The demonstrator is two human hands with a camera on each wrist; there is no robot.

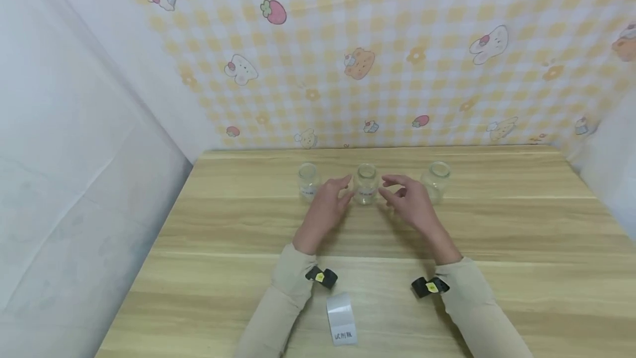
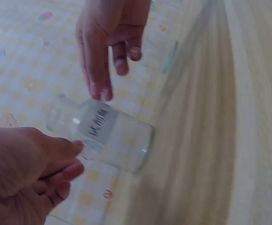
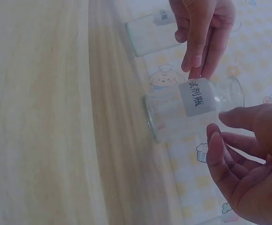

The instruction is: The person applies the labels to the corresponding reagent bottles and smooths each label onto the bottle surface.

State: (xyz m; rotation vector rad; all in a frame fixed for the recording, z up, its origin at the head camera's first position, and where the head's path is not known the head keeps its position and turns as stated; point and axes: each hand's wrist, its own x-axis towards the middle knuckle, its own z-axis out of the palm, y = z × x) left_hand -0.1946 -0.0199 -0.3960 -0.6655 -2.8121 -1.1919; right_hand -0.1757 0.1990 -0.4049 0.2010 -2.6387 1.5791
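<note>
— What did the room look like?

— A light wooden desk (image 1: 521,236) filled the lower part of the head view. Behind its far edge hung a yellow checked backdrop (image 1: 397,70) printed with strawberries, bears and rabbits, and a plain pale wall (image 1: 74,181) closed the left side.

— And on the desk?

— Three clear glass bottles stood upright in a row near the far edge: a left bottle (image 1: 308,181), a middle bottle (image 1: 365,184) and a right bottle (image 1: 436,180). The middle bottle carried a white label with dark print. A small white label sheet (image 1: 342,318) lay near the front, between the beige sleeves (image 1: 283,303).

— What were the hands doing?

— The left hand (image 1: 325,209) reached to the left side of the middle bottle, fingers relaxed and loosely spread; its fingertips lay at the glass, though I could not tell whether they touched. The right hand (image 1: 409,200) came in from the right, fingers loosely bent and apart, just beside the bottle and holding nothing.

— Their pose?

— Both forearms angled inward from the near edge, so the hands flanked the middle bottle. Each wrist wore a small black strap with a yellow dot (image 1: 321,277).
</note>
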